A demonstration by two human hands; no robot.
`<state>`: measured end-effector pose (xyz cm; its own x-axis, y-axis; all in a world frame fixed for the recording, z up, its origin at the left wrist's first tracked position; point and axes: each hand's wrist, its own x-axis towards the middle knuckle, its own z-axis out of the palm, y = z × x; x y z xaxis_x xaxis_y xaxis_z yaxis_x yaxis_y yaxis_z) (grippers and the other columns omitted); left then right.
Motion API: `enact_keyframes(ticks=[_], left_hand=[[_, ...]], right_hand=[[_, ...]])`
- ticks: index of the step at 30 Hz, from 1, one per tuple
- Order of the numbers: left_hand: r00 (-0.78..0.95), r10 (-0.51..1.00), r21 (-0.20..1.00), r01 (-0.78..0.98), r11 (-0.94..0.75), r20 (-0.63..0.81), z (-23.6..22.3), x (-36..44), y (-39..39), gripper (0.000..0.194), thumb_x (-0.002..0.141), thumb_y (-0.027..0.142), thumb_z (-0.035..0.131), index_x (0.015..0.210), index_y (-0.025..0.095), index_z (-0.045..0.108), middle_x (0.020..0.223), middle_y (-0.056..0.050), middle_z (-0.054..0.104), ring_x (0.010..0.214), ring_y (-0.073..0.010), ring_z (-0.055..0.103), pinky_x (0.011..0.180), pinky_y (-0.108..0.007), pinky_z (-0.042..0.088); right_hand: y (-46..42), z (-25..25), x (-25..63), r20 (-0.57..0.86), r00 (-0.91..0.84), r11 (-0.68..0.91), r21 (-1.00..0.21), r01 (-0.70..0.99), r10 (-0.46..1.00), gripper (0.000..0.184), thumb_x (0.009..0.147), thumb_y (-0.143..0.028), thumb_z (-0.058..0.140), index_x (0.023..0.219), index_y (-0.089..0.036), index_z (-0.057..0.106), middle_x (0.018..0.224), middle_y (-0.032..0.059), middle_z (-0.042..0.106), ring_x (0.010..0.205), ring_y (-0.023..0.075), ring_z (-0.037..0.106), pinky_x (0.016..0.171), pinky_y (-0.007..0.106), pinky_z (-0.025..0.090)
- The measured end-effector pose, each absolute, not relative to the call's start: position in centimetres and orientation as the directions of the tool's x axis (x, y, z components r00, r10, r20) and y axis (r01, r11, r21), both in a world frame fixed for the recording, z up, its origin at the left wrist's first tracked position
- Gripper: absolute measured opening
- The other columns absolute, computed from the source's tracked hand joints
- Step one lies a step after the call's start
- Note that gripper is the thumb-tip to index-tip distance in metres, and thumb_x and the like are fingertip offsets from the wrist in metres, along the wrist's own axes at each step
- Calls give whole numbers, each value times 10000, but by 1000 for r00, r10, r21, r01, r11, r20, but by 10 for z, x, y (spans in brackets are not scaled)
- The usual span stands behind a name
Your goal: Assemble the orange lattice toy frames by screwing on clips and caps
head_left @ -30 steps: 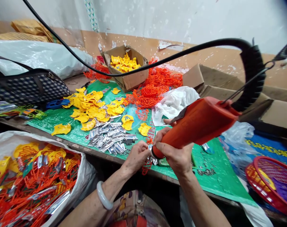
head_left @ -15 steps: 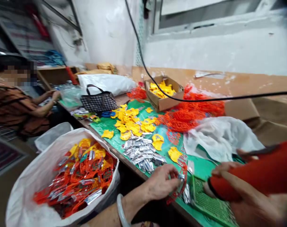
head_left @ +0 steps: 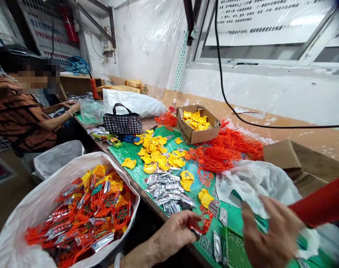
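My left hand [head_left: 172, 236] is closed on an orange-red plastic frame part [head_left: 206, 222], held over the table's front edge. My right hand [head_left: 270, 234], blurred by motion, has its fingers apart above a green perforated tray [head_left: 235, 247]. Beyond that hand a red power screwdriver [head_left: 320, 201] reaches out to the right edge, its nose hidden. Silver strip-like pieces [head_left: 169, 188] lie heaped beyond my left hand, next to a pile of yellow plastic parts [head_left: 155, 145]. A single silver piece [head_left: 216, 245] rests beside the tray.
A white sack [head_left: 13, 223] of orange, yellow and silver assemblies stands at the left. Behind are a cardboard box [head_left: 200, 137] of yellow parts, orange frames [head_left: 228, 149] and a checked bag [head_left: 122, 123]. A co-worker [head_left: 27, 108] sits far left. A black cable [head_left: 222, 82] hangs overhead.
The view has swung left and up. My hands have parted: the left carries the orange-red part away, and the right has loosened its grip on the red screwdriver.
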<state>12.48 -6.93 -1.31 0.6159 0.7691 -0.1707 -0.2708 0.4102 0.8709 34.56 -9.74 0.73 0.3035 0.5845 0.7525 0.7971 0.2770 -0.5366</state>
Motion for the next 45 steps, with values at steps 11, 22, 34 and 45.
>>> enact_keyframes(ticks=[11,22,34,45], left_hand=[[478,856,736,-504,452,-199,-16,88,-66,442,682,542,783,830,127,743,799,-53,639,770,-160,563,831,-331,478],[286,931,677,-641,363,-228,-19,72,-40,461,553,532,867,839,184,766,889,-47,726,852,-210,637,811,-355,544],[569,788,596,-556,580,-235,-16,133,-36,532,548,571,853,879,171,736,902,-72,734,892,-238,650,894,-384,492],[785,611,770,-329,546,-98,-21,152,-58,470,674,236,772,1136,202,695,1045,-65,724,988,-218,631,882,-309,435]], right_hand=[[68,-23,236,-26,-227,220,-152,963,974,292,926,-338,581,1159,-162,599,1155,78,636,980,193,643,839,399,554],[34,2,244,-27,-151,145,-161,976,988,239,988,-240,432,1117,-144,608,1093,116,648,925,192,652,810,357,521],[-82,55,324,-187,-266,-78,-924,374,946,195,730,-314,747,722,-161,627,566,-78,468,518,62,376,474,182,273],[-104,17,323,-135,-38,-136,-990,-29,990,409,626,-476,789,724,-173,533,566,-79,499,450,53,406,439,193,326]])
